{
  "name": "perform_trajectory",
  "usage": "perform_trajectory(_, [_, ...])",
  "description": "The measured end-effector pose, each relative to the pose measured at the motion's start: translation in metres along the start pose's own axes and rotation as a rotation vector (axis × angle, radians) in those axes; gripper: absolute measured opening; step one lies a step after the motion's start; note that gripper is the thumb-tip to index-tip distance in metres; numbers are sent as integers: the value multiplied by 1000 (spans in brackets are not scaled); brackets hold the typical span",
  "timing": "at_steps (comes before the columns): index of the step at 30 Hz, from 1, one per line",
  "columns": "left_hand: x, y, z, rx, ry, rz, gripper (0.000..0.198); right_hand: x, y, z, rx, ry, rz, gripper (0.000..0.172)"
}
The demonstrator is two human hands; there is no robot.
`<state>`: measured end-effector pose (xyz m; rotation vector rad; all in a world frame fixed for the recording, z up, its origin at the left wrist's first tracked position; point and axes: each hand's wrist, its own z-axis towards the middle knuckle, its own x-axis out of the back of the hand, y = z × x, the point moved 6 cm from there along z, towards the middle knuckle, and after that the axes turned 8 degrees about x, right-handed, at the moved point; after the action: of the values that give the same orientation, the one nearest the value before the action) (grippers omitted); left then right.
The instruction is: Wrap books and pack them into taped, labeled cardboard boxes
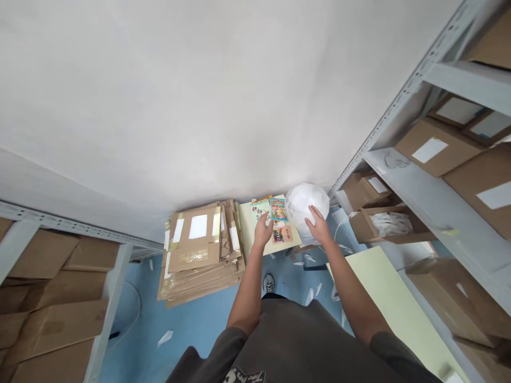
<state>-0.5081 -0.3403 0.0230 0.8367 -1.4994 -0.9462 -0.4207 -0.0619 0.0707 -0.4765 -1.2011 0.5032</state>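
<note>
My left hand [263,230] is over the pale yellow-green board, its fingers apart and the tips near a light green printed sheet [257,210]. Close to those fingers lie a colourful blue-edged booklet [279,209] and a pinkish-brown printed card [281,234]. My right hand [318,226] is spread against the near side of a round white plastic bundle [302,200], which looks like a filled bag or a roll of film. Its fingers are stretched out rather than wrapped round it. The pale board [246,223] carries these things against the wall.
Flattened cardboard boxes [195,239] are stacked left of the board. Metal shelves with cartons [56,255] stand at left, and more shelving [399,165] at right. A second pale board [383,290] sits at lower right. Paper scraps [165,338] litter the blue floor [147,319].
</note>
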Motion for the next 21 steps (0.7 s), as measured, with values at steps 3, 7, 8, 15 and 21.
perform_trajectory(3, [22,-41,28,120,31,-25,55,-37,-8,42,11,-49,13,67])
perform_trajectory(7, [22,-97,52,370,17,-39,62,-91,-3,79,2,-122,64,67])
perform_trajectory(8, [17,-109,56,434,5,-39,64,-105,1,85,0,-144,75,67])
perform_trajectory(15, [-13,-171,75,695,63,-86,61,-210,38,102,-51,-348,109,66])
perform_trajectory(21, [-27,-203,87,810,92,-141,21,-269,66,98,-50,-546,87,69])
